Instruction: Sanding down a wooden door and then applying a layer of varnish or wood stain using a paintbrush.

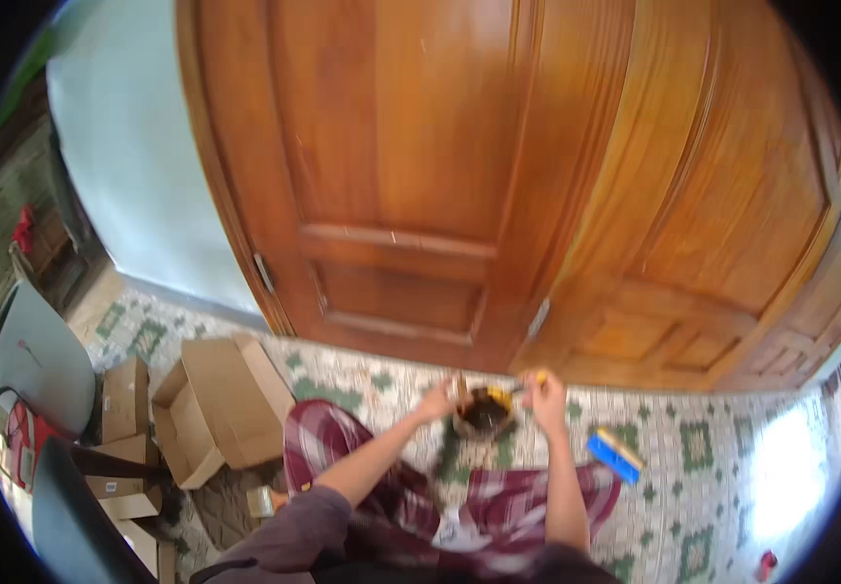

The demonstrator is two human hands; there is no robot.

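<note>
A tool (pixel 522 388) is being grasped by the right hand (pixel 547 397) at the pot's (pixel 486 415) two o'clock, its axis pointing toward eight, while the nearer left hand (pixel 435 400) is being positioned at the ten-o'clock rim, grip undeterminable.

A pot (pixel 485 434) is occupying the space between the left hand (pixel 435 401) and the right hand (pixel 545 397), before the wooden doors (pixel 391 195). Right of the right forearm (pixel 565 477), a block (pixel 615 457) is lying on the floor (pixel 659 496). Left of the person's legs (pixel 328 438), a carton (pixel 245 414) is standing; a brush (pixel 261 501) is lying between it and the left sleeve (pixel 304 526).
</note>
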